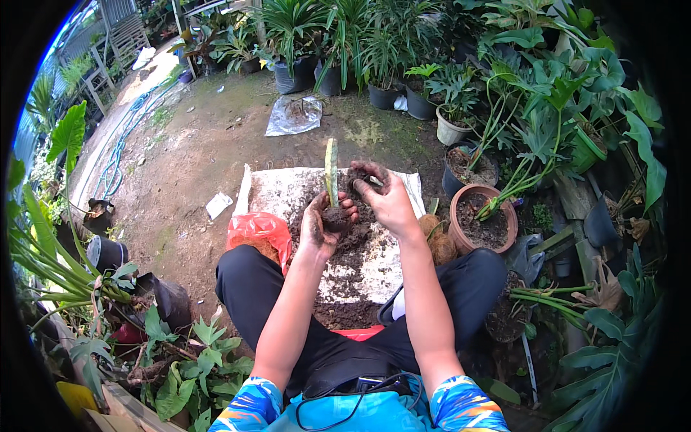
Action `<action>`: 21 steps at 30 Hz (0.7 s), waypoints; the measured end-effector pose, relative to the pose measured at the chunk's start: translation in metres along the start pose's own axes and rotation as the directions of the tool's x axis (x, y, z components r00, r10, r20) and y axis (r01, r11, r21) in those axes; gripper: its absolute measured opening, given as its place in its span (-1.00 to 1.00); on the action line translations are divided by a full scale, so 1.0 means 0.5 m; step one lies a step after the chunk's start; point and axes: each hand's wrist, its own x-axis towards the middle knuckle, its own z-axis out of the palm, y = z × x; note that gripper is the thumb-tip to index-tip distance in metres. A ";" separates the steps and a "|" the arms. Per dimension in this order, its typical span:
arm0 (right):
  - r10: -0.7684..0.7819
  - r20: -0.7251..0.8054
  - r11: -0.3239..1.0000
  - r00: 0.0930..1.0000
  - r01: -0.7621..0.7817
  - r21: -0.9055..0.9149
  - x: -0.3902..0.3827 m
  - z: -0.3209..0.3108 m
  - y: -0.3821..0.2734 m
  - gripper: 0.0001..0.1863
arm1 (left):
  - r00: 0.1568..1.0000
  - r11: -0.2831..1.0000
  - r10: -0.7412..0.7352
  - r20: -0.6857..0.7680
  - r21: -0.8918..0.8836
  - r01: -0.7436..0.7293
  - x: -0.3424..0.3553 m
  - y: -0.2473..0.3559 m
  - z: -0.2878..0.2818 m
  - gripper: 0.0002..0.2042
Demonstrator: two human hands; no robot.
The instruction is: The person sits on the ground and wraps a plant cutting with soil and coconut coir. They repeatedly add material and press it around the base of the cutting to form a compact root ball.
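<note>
Around held plant (pixel 331 167), red bag (pixel 248 226), terracotta pot (pixel 458 232)

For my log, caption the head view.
Left hand holds an upright leaf with soil at its base; right hand holds more above a white sheet.

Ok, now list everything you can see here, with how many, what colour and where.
leaf cutting: one, green-yellow, upright above the left palm
soil clump: one, dark brown, in the left hand
loose soil: scattered, dark brown, on the sheet
sheet: one, white, on the ground
bag: one, red, sheet's left edge
terracotta pot: one, orange-brown, right of the sheet
clear plastic: one, whitish, beyond the sheet
hose: coiled, blue, far left
potted plants: many, green, all around
left hand: one, soiled, cupping the clump
right hand: one, soiled, beside the cutting
</note>
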 end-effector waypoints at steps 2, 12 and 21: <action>-0.046 0.183 0.950 0.982 0.100 -0.297 -0.020 0.017 -0.030 -0.69 | 0.995 0.997 0.069 -0.070 0.034 -0.067 -0.003 -0.008 0.004 -0.72; -0.381 0.176 0.648 0.907 0.398 -0.649 -0.104 0.032 0.042 -0.69 | 0.998 0.999 0.042 -0.051 -0.016 -0.043 0.023 -0.075 -0.030 -0.76; -0.285 0.197 0.796 0.938 0.346 -0.497 -0.107 0.023 0.060 -0.52 | 0.993 0.993 0.102 0.053 -0.057 -0.099 0.018 -0.087 0.009 -0.57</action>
